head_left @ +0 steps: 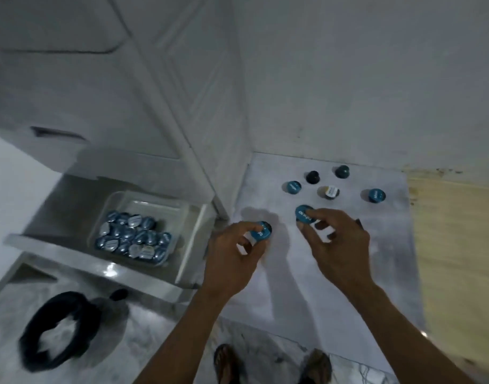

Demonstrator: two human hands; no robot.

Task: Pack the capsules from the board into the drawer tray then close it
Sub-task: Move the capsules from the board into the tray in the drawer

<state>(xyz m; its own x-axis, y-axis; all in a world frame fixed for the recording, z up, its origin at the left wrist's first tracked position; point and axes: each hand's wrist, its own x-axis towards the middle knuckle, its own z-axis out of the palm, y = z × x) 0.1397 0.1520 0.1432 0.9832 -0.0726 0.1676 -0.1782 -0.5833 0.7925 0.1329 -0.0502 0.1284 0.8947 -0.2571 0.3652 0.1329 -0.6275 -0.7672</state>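
We see a pale grey-white board mottled with faint marbling, and we take it as our landmark. On it lie teal-blue capsules with white lettering, two darker ones at its far edge, near-black and deep teal, and one with a silvery-white label between them. We see two more teal-blue capsules, one gripped in the left hand and one in the right hand. Left of the board, a clear tray holds capsules with silver-blue foil faces in a light grey drawer. Right of the board, we see pale yellowish wood. Below and left of it lies a black ring-shaped object.
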